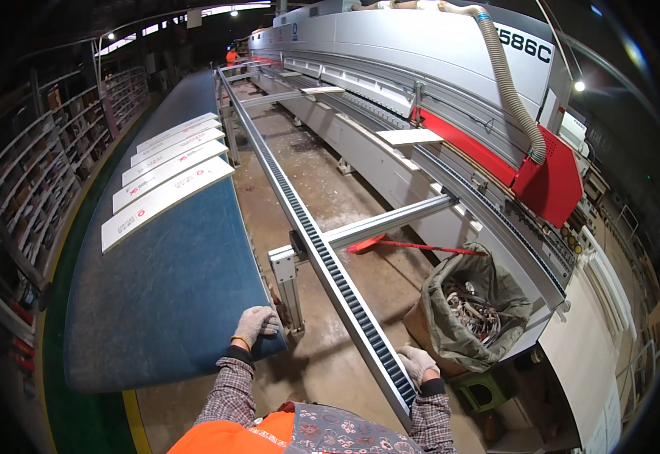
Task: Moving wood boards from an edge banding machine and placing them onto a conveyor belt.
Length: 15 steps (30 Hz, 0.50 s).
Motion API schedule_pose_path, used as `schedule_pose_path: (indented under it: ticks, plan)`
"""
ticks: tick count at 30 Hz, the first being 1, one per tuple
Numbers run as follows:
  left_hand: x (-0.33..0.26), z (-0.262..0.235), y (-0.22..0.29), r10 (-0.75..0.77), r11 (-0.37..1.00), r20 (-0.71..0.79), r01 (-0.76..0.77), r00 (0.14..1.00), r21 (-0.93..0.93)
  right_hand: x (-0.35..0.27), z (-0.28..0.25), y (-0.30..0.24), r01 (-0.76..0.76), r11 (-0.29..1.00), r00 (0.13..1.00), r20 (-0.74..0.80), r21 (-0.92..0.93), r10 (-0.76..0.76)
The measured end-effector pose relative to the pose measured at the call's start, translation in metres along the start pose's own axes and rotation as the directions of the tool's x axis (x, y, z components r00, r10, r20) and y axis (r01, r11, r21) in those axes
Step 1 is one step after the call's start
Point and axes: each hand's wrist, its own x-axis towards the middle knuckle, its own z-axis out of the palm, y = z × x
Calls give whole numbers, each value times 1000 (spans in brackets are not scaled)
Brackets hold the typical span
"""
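Observation:
My left hand (pixel 257 325), in a pale knit glove, is at the near right corner of the blue conveyor belt (pixel 186 280). Its fingers are curled in, and no object shows in them. At the near end of the long roller rail (pixel 311 236) is my right hand (pixel 418 364), also gloved, with its fingers bent against the rail's right side. The fingertips are partly hidden. Several white printed panels (pixel 165 206) lie in an overlapping row farther up the belt.
A long white and grey machine (pixel 420 45) with a red guard (pixel 549 181) runs along the right. A green sack (pixel 451 303) of scraps stands right of the rail, near a red-handled broom (pixel 420 246). A crossbar (pixel 390 219) links rail and machine. Shelving (pixel 50 159) lines the left.

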Motion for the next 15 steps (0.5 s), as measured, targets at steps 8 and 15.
schedule_pose_path:
  ticks: [8,15]
  plan:
    - [8,-6,-7,12,1000,9,-12,1000,-10,1,3,5,3,1000,1000,5,-30,-3]
    - [11,-8,-9,9,1000,16,-9,1000,-7,3,7,13,17,999,1000,6,-48,-17]
